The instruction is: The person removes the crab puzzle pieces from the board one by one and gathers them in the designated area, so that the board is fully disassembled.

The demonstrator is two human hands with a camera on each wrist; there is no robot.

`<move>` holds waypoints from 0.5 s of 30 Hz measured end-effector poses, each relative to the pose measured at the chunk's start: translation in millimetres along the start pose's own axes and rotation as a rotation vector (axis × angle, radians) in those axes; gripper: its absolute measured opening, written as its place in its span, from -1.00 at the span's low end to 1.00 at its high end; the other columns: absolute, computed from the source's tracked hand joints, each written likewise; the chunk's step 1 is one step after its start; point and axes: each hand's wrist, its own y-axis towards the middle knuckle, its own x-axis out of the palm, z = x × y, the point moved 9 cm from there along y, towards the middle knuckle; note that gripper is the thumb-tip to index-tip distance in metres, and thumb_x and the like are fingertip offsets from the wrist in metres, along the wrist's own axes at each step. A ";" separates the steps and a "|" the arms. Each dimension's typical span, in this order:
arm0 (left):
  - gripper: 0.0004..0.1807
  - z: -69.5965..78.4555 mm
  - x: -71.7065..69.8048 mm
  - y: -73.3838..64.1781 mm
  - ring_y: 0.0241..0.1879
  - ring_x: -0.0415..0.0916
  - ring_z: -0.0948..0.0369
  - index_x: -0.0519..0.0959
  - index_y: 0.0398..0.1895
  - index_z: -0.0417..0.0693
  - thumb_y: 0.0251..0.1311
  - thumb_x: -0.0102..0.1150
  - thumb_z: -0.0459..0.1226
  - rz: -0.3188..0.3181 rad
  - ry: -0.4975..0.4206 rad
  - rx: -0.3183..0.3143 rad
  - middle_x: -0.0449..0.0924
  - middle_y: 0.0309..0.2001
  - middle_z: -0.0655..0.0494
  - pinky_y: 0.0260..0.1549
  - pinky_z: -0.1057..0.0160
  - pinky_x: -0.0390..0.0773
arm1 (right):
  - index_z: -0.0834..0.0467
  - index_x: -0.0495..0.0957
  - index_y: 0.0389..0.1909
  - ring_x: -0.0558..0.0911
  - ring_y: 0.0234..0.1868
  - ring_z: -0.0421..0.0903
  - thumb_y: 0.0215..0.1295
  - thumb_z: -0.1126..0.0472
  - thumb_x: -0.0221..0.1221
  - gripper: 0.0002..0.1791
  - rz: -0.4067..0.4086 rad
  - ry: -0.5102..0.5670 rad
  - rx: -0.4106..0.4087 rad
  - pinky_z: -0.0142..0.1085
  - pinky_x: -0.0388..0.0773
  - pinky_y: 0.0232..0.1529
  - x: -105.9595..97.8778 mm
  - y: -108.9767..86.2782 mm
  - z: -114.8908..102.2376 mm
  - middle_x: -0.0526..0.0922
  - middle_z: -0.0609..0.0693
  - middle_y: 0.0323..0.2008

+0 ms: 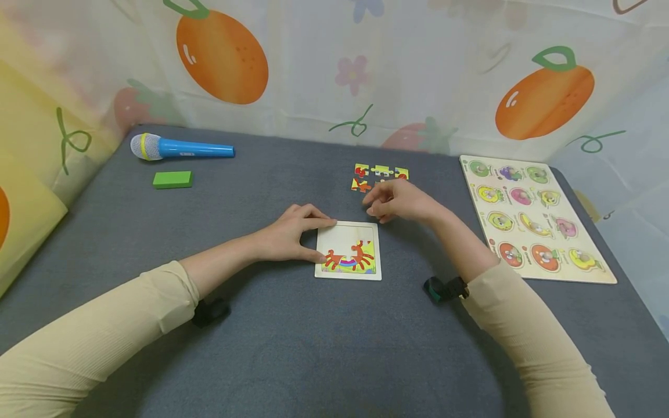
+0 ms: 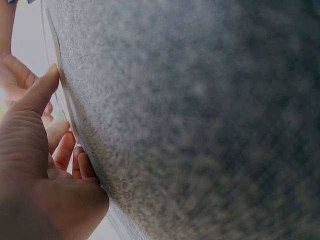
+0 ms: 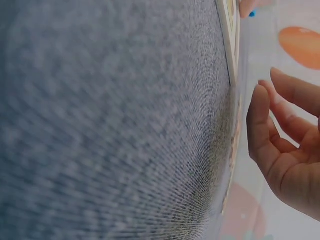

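A small square wooden puzzle tray (image 1: 347,276) lies mid-table, with orange, rainbow and yellow picture pieces fitted along its bottom and right; its upper left shows bare wood. My left hand (image 1: 289,233) grips its left side, thumb at the lower left and index finger along the top edge. In the left wrist view the thumb (image 2: 42,92) lies against the tray's rim. My right hand (image 1: 394,200) hovers past the tray's upper right corner, fingers loosely bent and nothing between them. Several loose puzzle pieces (image 1: 382,170) are laid in rows just behind it, partly hidden by the hand.
At the right lies a large fruit puzzle board (image 1: 533,217). A blue toy microphone (image 1: 195,149) and a green block (image 1: 173,179) are at the back left. A fruit-print curtain (image 1: 308,69) hangs behind the grey table (image 1: 324,342).
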 end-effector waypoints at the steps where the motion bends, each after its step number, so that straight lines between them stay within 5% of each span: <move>1: -0.19 0.2 0.0 -0.1 0.17 0.22 0.02 0.42 0.39 0.03 0.01 0.48 -0.06 -0.001 0.000 0.001 0.41 0.24 0.02 0.16 -0.01 0.26 | 0.26 0.57 0.06 0.64 -0.23 -0.12 0.36 0.27 0.17 -0.70 -0.010 -0.002 -0.001 -0.24 0.66 -0.08 1.8 -0.7 -0.2 0.59 0.09 -0.13; 15: -0.18 -0.3 0.2 -1.0 0.18 0.21 0.03 0.41 0.39 0.04 0.01 0.48 -0.06 -0.008 -0.004 -0.014 0.40 0.25 0.03 0.16 -0.01 0.27 | 0.30 0.56 0.06 0.63 -0.29 -0.18 0.33 0.30 0.20 -0.69 -0.162 -0.033 -0.065 -0.31 0.64 -0.12 22.2 -5.1 -2.5 0.65 0.02 -0.30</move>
